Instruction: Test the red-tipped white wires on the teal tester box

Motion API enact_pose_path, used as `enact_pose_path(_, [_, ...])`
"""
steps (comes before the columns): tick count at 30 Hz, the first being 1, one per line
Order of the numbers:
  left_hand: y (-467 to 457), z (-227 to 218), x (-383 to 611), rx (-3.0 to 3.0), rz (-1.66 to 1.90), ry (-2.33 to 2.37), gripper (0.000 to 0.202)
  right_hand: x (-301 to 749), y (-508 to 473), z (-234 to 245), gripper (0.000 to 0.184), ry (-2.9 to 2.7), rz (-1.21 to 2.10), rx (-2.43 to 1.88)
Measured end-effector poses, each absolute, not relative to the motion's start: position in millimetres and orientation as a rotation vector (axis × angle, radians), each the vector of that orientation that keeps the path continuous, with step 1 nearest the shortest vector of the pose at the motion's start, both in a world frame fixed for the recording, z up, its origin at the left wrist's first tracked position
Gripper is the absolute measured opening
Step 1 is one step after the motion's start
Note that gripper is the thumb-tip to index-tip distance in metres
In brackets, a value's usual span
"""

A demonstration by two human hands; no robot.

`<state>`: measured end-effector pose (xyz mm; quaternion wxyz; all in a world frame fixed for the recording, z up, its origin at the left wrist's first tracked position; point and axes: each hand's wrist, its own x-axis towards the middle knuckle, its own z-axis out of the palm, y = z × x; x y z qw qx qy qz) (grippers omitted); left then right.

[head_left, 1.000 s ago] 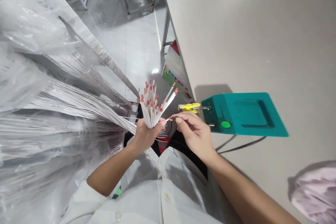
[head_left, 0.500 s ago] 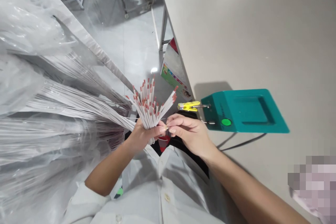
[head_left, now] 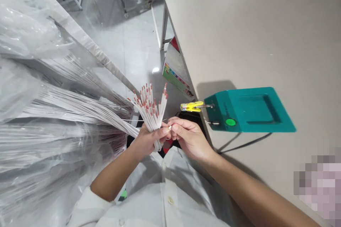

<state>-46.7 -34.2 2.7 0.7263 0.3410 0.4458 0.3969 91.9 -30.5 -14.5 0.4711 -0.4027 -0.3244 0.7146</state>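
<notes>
Pinching what looks like a wire end [head_left: 169, 127] mid-frame, the right hand [head_left: 191, 139] seemingly works it, next needing steady pressure; the left hand [head_left: 147, 139] clasps the white bundle [head_left: 151, 118]

My left fingers [head_left: 161, 133] hide part of the white wires [head_left: 153, 122]; the pinched tip [head_left: 169, 127] is too small to tell; the right edge crops a blurred pink thing [head_left: 323, 191].

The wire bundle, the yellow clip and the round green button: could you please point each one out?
Wire bundle [head_left: 152, 118], head view: white part of its fanned end.
Yellow clip [head_left: 191, 106], head view: middle of its body.
Green button [head_left: 230, 122], head view: centre of its top.
</notes>
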Motion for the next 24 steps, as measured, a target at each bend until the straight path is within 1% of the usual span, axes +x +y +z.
enact_pose_path(3, [-37, 0, -46, 0.931, 0.852, 1.108, 0.029, 94, -30, -13, 0.014, -0.912, 1.616, -1.065])
enact_pose_path(5, [-39, -4, -47, 1.014, 0.878, 1.206, 0.026, 96, -30, -11, 0.011, -1.063, 1.461, -1.149])
enact_pose_path(8, [-42, -9, -48, 1.069, 0.883, 1.279, 0.025, 100, -30, -10, 0.01, -1.402, 1.122, -1.233])
enact_pose_path(14, [-44, -16, -50, 1.064, 0.848, 1.26, 0.027, 108, -30, -14, 0.016, -2.007, 0.44, -1.165])
enact_pose_path(16, [-43, -16, -50, 1.061, 0.833, 1.242, 0.028, 110, -29, -13, 0.017, -2.136, 0.277, -1.153])
enact_pose_path(19, [-41, -9, -50, 1.011, 0.802, 1.241, 0.03, 116, -27, -6, 0.02, -2.338, 0.259, -1.137])
enact_pose_path(22, [-37, 1, -49, 0.948, 0.804, 1.297, 0.029, 124, -28, 2, 0.022, -2.482, 0.439, -1.163])
enact_pose_path(24, [-35, 4, -48, 0.935, 0.808, 1.321, 0.027, 129, -30, 5, 0.022, -2.375, 0.569, -1.257])
